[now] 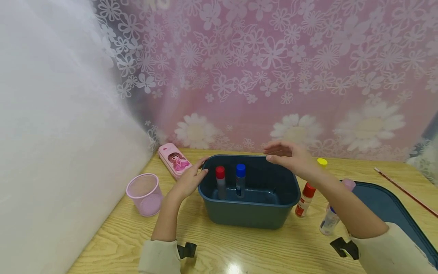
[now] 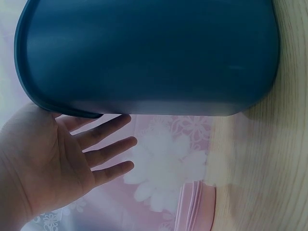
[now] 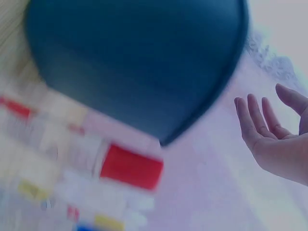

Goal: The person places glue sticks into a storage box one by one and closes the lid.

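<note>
A dark blue-green plastic bin (image 1: 246,215) stands mid-table, its inside facing up. Within it two slim bottles stand upright, one with a red cap (image 1: 220,172) and one with a blue cap (image 1: 241,171). My left hand (image 1: 187,182) touches the bin's left end at the rim; the left wrist view shows its fingers (image 2: 113,149) spread and nearly straight. Over the bin's back right corner hovers my right hand (image 1: 294,158), fingers loosely bent, holding nothing. In the right wrist view that hand (image 3: 279,139) is apart from the bin.
Right of the bin stand a red-capped bottle (image 1: 304,201), a yellow-capped one (image 1: 322,163) and a blue-capped one (image 1: 329,222). Beyond lie a dark lid or tray (image 1: 380,201) and a pencil (image 1: 407,192). A pink cup (image 1: 149,203) and pink pencil case (image 1: 165,152) are left.
</note>
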The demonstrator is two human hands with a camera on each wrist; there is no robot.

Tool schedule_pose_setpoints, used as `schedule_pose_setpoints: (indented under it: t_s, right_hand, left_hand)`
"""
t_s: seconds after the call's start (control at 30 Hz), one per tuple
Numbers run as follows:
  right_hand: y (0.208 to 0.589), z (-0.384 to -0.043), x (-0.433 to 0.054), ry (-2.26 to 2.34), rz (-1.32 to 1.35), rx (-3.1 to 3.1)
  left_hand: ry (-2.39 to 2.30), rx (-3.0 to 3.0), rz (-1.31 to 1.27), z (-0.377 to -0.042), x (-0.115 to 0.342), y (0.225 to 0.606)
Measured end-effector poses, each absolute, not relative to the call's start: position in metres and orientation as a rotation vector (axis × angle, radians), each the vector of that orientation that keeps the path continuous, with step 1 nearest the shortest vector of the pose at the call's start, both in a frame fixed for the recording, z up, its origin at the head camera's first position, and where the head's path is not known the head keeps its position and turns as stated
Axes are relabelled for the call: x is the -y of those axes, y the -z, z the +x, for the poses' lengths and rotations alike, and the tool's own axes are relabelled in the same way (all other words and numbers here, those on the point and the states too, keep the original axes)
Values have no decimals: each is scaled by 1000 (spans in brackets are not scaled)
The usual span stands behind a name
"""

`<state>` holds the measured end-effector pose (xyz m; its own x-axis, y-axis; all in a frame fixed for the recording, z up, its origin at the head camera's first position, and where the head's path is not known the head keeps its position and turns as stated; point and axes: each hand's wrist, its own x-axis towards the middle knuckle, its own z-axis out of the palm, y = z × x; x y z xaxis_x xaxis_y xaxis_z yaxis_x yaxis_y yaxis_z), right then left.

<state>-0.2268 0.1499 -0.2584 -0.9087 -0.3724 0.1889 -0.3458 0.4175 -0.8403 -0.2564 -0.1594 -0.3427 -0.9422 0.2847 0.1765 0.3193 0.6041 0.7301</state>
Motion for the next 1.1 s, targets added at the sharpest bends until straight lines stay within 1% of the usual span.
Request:
schedule_pose_setpoints:
  t_s: [0.1, 0.23, 0.47, 0.63, 0.9, 1.1]
  right_hand:
    - [251, -212, -171, 1479, -640, -2715]
    - [253, -197, -201, 1419, -604, -2826]
    - [273, -176, -250, 1250, -448, -2937]
    - [295, -170, -276, 1165, -452, -3008]
    - [332, -159, -290, 1169, -357, -2958]
    - [348, -155, -290, 1216, -286, -2926]
  left_hand:
    - [1284, 2775, -528, -256, 159, 343]
    - [1290, 2775, -532, -257, 158, 343]
    - [1261, 2790, -530, -256, 160, 340]
    - [1270, 2790, -534, -255, 162, 340]
    - [1270, 2787, -556, -256, 161, 341]
    - [1284, 2787, -552, -256, 160, 342]
